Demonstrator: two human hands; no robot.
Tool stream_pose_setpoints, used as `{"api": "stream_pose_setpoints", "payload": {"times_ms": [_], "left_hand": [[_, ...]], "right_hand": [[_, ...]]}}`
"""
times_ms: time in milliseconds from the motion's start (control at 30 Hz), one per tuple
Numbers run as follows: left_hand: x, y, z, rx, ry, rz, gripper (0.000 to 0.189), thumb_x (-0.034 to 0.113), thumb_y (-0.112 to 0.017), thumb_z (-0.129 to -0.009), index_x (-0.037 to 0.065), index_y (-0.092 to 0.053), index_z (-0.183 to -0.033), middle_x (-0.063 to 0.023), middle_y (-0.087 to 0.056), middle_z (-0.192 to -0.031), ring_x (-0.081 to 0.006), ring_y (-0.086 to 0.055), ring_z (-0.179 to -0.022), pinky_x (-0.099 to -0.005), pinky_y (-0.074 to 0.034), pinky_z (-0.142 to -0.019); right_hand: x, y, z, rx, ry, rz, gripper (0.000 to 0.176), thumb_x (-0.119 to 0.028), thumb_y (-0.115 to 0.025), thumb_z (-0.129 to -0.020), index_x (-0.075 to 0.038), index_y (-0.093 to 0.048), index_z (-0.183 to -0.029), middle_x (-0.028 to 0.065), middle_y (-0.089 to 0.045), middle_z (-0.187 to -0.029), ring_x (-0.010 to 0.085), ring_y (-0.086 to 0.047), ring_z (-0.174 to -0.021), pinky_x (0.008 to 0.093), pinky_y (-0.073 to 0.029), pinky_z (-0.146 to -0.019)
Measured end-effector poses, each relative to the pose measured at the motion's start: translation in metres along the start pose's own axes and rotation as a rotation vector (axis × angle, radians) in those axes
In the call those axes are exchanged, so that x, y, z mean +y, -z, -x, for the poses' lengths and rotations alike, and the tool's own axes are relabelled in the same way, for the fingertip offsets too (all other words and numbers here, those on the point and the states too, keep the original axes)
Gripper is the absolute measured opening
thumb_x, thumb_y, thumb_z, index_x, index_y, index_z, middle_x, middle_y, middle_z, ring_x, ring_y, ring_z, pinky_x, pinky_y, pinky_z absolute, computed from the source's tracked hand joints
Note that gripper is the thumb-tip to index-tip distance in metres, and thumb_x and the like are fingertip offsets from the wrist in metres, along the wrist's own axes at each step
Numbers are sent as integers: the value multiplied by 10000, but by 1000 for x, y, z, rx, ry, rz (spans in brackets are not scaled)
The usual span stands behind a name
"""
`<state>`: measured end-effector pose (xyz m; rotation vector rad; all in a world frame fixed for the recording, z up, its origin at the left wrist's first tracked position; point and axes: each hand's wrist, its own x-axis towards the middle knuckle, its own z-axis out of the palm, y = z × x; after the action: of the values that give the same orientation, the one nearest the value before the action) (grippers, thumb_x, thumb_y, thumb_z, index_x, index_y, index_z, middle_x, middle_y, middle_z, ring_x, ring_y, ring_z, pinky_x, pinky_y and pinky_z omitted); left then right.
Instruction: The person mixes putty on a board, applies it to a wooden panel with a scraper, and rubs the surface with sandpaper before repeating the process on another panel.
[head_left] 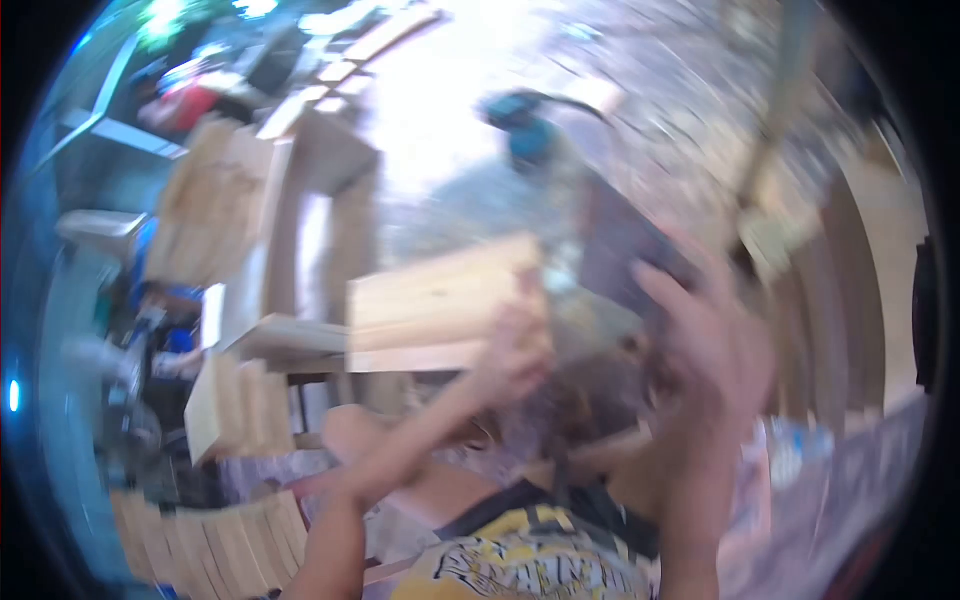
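Note:
My left hand (pixel 515 345) is closed on the right end of a pale wooden block (pixel 430 305), which it holds up over my lap. My right hand (pixel 715 335) grips a dark grey flat piece (pixel 630 240); motion blur hides what kind of thing it is. The dark piece is tilted, just right of the wooden block, with a gap between them. Beyond both hands, a teal power tool (pixel 525 130) with a dark cord lies on the dusty ground.
Wooden box-like pieces (pixel 330 190) and planks (pixel 215 200) stand to the left. A row of wooden pieces (pixel 220 540) lies at lower left. Curved stacked boards (pixel 840 290) stand at the right. A person in red (pixel 185 105) is at the far upper left.

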<state>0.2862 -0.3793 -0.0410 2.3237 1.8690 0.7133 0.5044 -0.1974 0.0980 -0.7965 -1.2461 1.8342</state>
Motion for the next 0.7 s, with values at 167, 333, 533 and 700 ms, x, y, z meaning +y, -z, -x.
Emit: {"api": "stream_pose_setpoints", "payload": {"times_ms": [167,333,533,700], "left_hand": [[6,40,-12,170,119,93,352,205,-735,-825,66,-650,-1136,-220,-508,-1302,-438,-433,-1303,-547,-359,-1099],[9,46,-11,92,-5,65,616,278,-786,-766,84,-557,-1304,-246,-458,-1392,-469,-392,-1336,-592,-292,-1125],[20,30,-15,-328,95,-249,682,397,-836,-692,157,-519,-1246,-332,-265,-1524,-528,-234,-1432,-620,-177,-1174],[22,9,3,-241,71,-342,595,364,-830,-669,135,-538,-1134,-363,-288,-1503,-511,-275,-1423,-601,-241,-1162]], "right_hand": [[14,1,-13,-118,8,-258,475,39,-642,-833,53,-553,-1299,127,-674,-1113,211,-664,-992,343,-532,-896],[32,-10,-21,-69,-98,-467,474,35,-682,-826,62,-554,-1282,132,-678,-1124,229,-668,-1009,359,-529,-921],[38,-15,-23,-14,-58,-407,460,38,-697,-813,45,-582,-1259,110,-683,-1105,204,-665,-989,342,-519,-919],[37,-9,-22,-19,-47,-395,465,39,-699,-810,39,-587,-1261,89,-681,-1099,186,-653,-991,331,-505,-916]]}}
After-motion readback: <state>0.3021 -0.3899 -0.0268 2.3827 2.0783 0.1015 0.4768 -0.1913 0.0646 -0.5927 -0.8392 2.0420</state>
